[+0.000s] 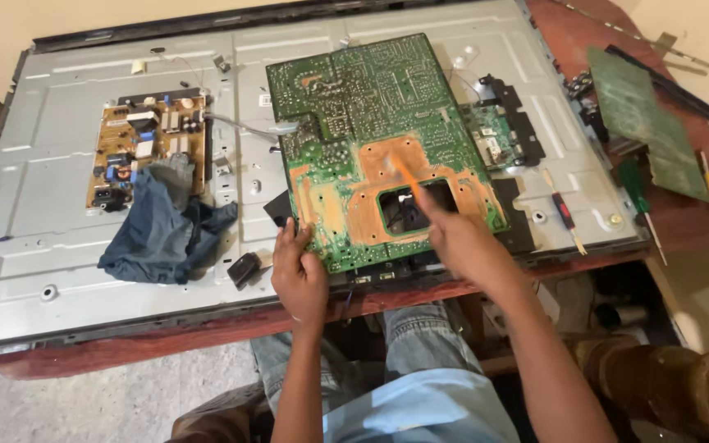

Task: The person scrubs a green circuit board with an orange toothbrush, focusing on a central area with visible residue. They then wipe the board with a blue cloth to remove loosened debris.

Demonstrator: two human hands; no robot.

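A large green board (379,139) lay solder side up on the grey metal back panel (51,205) of a flat screen, which rested on a reddish bench (157,336). The left hand (299,275) gripped the board's near left edge, fingers curled over it and thumb on top, holding it steady. The right hand (461,242) was closed round an orange brush (400,172), its tip on the orange-tinted patch just far of the board's rectangular cut-out; the brush was blurred, so its exact form could not be told.

By the look of it, the work was partway: the near half of the board showed an orange, wetted or scrubbed area, while the far half looked plain green and untouched. A tan board (145,143) sat at the panel's left, still in place, with a blue cloth (162,234) partly over its near edge. A small green board (494,135) remained at the right. 1 red-handled screwdriver (564,212) lay on the panel, a green-handled 1 (638,193) on the bench, beside another loose board (642,115) at far right.
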